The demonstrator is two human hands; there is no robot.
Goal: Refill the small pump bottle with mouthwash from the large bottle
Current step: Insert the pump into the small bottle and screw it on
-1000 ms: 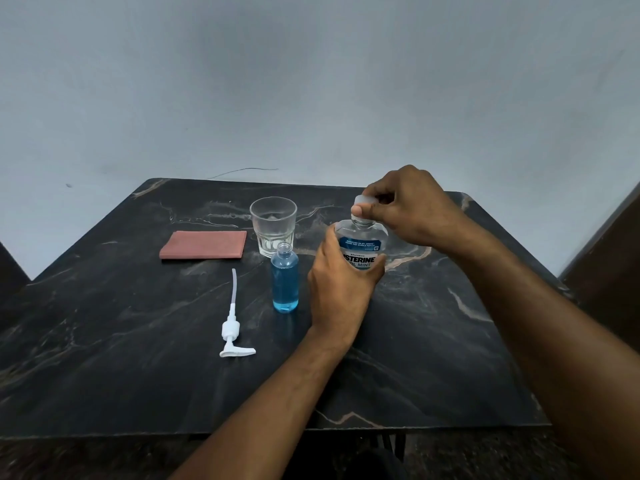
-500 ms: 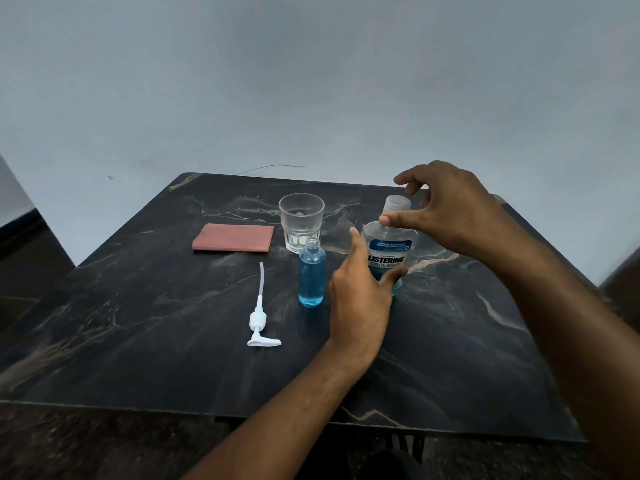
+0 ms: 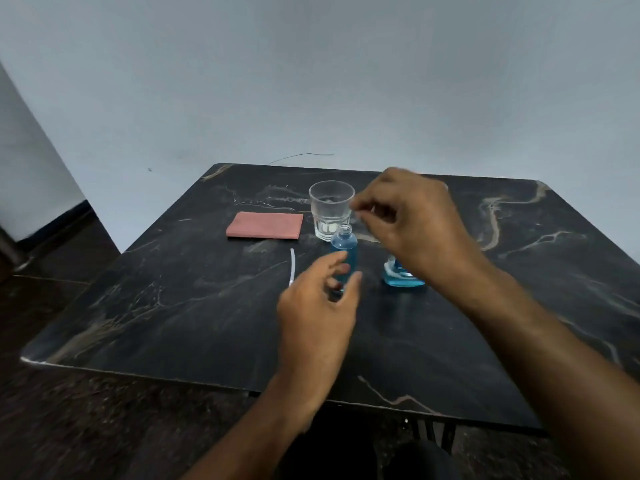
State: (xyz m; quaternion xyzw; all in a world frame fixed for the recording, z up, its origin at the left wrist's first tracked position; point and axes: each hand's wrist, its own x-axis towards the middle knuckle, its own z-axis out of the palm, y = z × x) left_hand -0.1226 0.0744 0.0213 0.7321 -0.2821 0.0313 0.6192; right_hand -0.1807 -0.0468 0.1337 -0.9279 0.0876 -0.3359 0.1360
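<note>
The small bottle (image 3: 345, 252), neck open and filled with blue liquid, stands upright mid-table. My left hand (image 3: 317, 313) is just in front of it, fingers spread on either side of its lower part; blur hides any contact. Only the blue base of the large mouthwash bottle (image 3: 403, 278) shows, because my right hand (image 3: 415, 230) hovers over its top. That hand's fingertips are pinched together beside the glass, and I cannot tell whether the cap is in them. The white pump tube (image 3: 292, 265) lies left of the small bottle, its head hidden behind my left hand.
An empty clear glass (image 3: 330, 209) stands right behind the small bottle. A folded pink cloth (image 3: 265, 225) lies to its left. The black marble table (image 3: 173, 306) ends at a near edge, with dark floor below and a pale wall behind.
My left hand has let go of the large bottle and moved left to the small bottle. My right hand has shifted left, from around the cap toward the glass. The camera has swung left.
</note>
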